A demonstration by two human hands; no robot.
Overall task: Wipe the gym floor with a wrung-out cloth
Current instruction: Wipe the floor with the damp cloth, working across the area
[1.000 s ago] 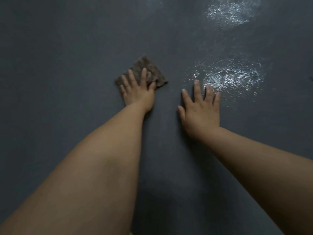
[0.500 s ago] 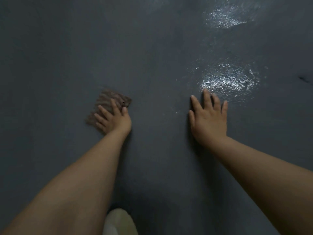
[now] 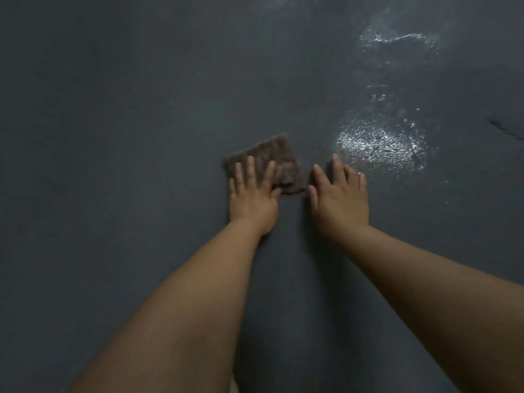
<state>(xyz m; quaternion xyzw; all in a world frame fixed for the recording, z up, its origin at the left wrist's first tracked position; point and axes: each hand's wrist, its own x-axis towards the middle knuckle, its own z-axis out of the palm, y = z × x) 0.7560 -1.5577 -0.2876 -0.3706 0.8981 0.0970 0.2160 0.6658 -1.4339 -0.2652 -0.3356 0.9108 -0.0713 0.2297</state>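
1. No writing, label or brand can be read anywhere in the head view.
2. The floor (image 3: 119, 171) is a dark grey, matte, faintly mottled surface that fills the whole picture; none of its edges or corners show.
3. The cloth (image 3: 272, 160) is a brown, coarse, ribbed-looking piece, roughly square and lying flat on the floor near the middle of the picture, one corner pointing away from the person.
4. The left hand (image 3: 252, 197) lies palm down with its fingers straight and spread, pressing on the cloth's near left part; the thumb lies at the cloth's near edge.
5. The right hand (image 3: 340, 199) is flat on the bare floor just beside the cloth's right edge, fingers straight and slightly apart; whether it touches the cloth I cannot tell.
6. A glistening wet patch (image 3: 382, 146) lies just beyond the right fingertips; a fainter wet streak (image 3: 397, 38) shines farther off.
7. A thin dark mark (image 3: 502, 129) crosses the floor near the picture's right side.
8. Wide bare floor stretches left of the cloth and beyond it.
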